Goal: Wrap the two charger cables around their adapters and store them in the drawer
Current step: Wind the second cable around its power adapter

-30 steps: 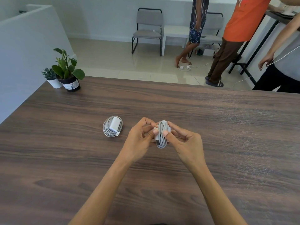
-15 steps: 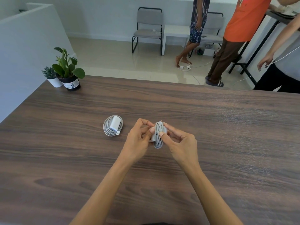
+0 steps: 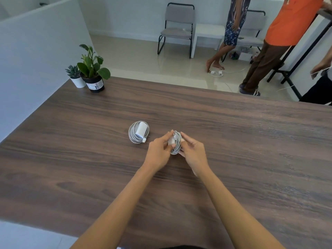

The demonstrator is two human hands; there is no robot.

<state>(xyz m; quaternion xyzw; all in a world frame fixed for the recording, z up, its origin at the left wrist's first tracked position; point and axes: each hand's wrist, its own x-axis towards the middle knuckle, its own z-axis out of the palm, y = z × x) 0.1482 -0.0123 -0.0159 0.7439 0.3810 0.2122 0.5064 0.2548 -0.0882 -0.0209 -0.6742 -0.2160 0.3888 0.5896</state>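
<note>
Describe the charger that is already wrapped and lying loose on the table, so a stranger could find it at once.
Start at the dark wooden table and look near its middle, just left of the two hands. There lies the finished charger: a white adapter ringed by a flat grey cable coil. Unlike the second charger, gripped by the left hand and right hand, nobody touches it.

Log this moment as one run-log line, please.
both hands grip second charger bundle above table | first wrapped charger lies left | drawer unseen
</note>
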